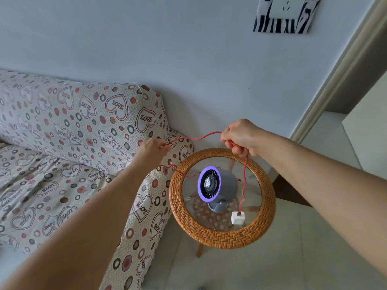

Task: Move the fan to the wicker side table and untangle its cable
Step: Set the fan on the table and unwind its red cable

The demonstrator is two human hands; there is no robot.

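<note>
A small grey fan (pixel 217 186) with a purple front ring stands on the glass top of the round wicker side table (pixel 222 237). Its thin red cable (pixel 196 138) stretches in the air between my two hands above the table's far rim. My left hand (pixel 154 150) pinches the cable over the sofa arm, and a kinked loop hangs below it. My right hand (pixel 243 138) grips the cable with curled fingers. From there the cable drops to a white plug (pixel 238 218) lying on the glass.
A sofa (pixel 69 155) with a heart-patterned cover fills the left side, its arm touching the table. A pale wall rises behind. A door frame (pixel 335 80) and tiled floor (pixel 293 258) lie to the right.
</note>
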